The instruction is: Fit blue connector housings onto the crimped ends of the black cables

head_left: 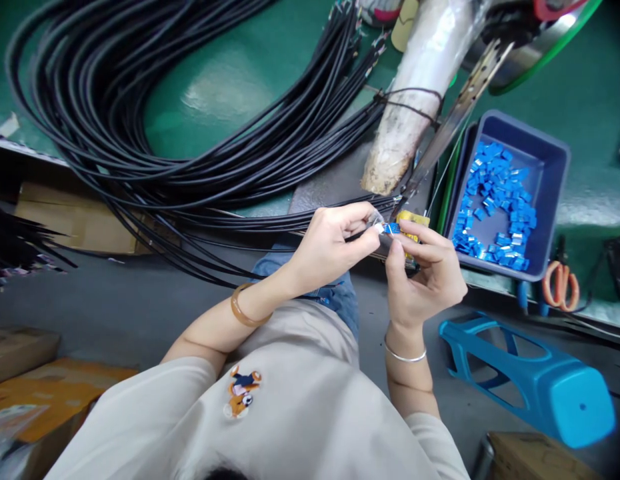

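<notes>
My left hand (330, 243) is closed, pinching the end of a black cable (270, 220) between thumb and fingers. My right hand (425, 270) is closed too, pinching a small blue connector piece (391, 229) right at that cable end. The two hands touch at the fingertips, just in front of the green bench edge. A large bundle of black cables (140, 133) loops across the green bench to the left and runs toward my hands. A dark blue tray (553, 173) with several blue connector pieces (495, 200) stands just right of my right hand.
A plastic-wrapped roll (415, 100) leans over the bench above my hands. Orange-handled scissors (560, 283) lie right of the tray. A blue plastic stool (535, 380) lies on its side on the floor at right. Cardboard boxes (45, 393) sit at lower left.
</notes>
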Motion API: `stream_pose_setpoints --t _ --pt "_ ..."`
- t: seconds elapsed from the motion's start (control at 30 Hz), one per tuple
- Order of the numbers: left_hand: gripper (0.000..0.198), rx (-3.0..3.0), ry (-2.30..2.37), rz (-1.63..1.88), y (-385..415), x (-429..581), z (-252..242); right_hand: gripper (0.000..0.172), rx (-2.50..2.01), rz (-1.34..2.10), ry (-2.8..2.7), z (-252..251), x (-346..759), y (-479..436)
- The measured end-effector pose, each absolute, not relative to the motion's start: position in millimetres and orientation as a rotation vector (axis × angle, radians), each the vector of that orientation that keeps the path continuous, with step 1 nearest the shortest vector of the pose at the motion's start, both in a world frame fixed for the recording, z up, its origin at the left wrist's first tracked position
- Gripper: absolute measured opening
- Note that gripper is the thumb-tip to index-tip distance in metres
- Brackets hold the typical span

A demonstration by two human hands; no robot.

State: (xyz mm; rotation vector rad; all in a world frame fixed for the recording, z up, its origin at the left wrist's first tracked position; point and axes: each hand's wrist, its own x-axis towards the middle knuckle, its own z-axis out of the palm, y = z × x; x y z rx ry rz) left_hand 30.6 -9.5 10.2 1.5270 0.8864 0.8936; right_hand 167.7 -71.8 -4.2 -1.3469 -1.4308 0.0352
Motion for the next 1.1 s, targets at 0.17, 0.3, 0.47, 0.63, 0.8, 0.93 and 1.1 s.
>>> stream_pose_setpoints --t 0.17,0.3,0.47,0.63,0.8,0.93,1.1 --pt "0.019 1.532 0.877 0.905 -9.4 30.8 14.4 0.021 -1.333 -0.016 -1.473 2.3 168.0 -70.0" --pt "0.02 1.525 0.853 0.908 -8.9 29.4 16.6 0.021 -1.345 -0.093 -1.513 3.5 168.6 -70.7" --pt "0.019 1.517 0.849 0.877 -8.1 28.1 12.9 0.021 -1.321 -0.123 -1.536 -2.5 169.4 -72.8" --pt "0.018 1.512 0.82 0.885 -9.2 27.7 11.7 0.02 -1.324 -0.129 -1.537 -1.5 170.2 -70.8" --pt "0.013 1.536 0.783 0.876 -8.3 27.7 12.6 0.021 -1.327 -0.142 -1.536 1.7 170.6 -67.9" --pt "0.013 1.532 0.78 0.874 -6.6 28.8 12.2 0.021 -1.339 -0.175 -1.554 2.6 171.2 -66.3" --pt "0.013 1.506 0.744 0.89 -5.3 28.5 13.4 0.021 -1.346 -0.211 -1.57 4.9 170.8 -65.8"
